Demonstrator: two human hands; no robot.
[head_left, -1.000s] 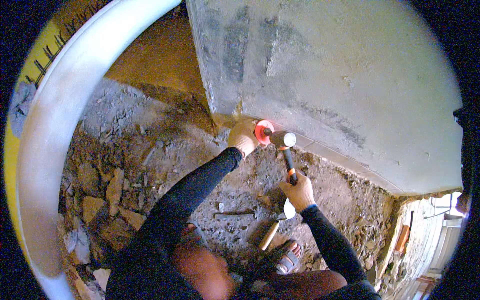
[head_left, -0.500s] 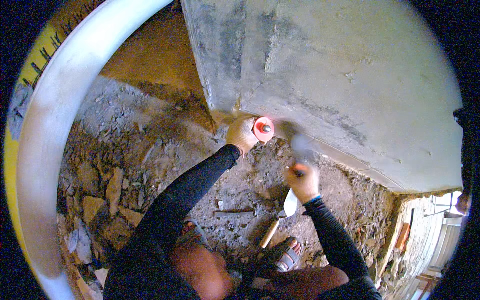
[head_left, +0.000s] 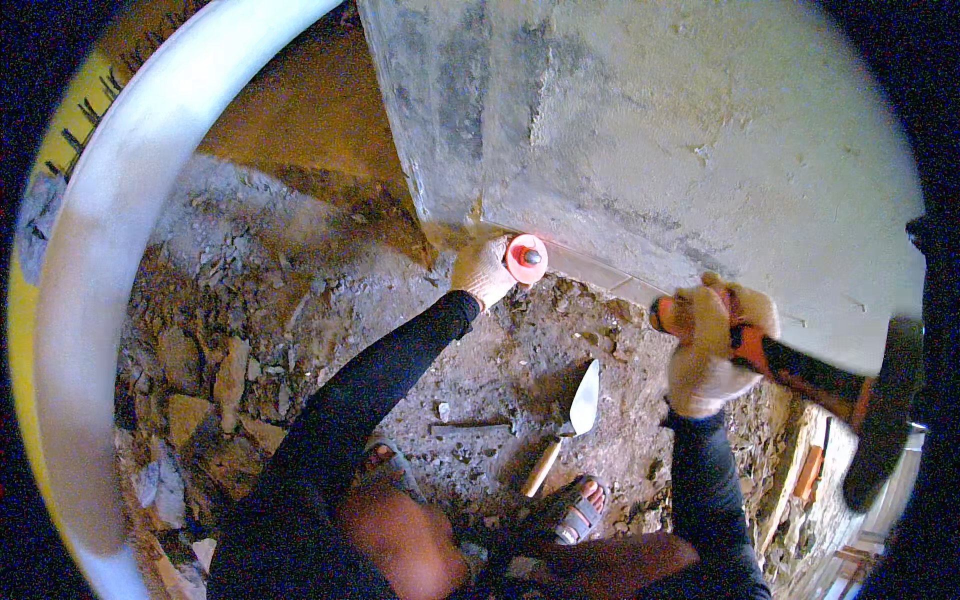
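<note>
My left hand (head_left: 483, 272), in a pale knit glove, is closed around a chisel with a round red hand guard (head_left: 528, 260). The metal end of the chisel sticks up through the guard, and its lower part is hidden. It stands at the foot of the grey plastered wall (head_left: 640, 150), near the corner. Out to the right, my gloved right hand (head_left: 712, 350) grips a hammer (head_left: 815, 378) by its orange and black handle. The dark hammer head is raised at the far right, apart from the chisel.
A trowel (head_left: 583, 400) with a wooden handle lies on the rough ground by my sandalled foot (head_left: 580, 515). Broken stones (head_left: 190, 415) are piled on the left, beside a large pale curved pipe (head_left: 90, 290). A thin bar (head_left: 470, 430) rests on the dirt.
My right hand has swung the hammer up and to the right, away from the chisel. The left hand and the chisel stay in place.
</note>
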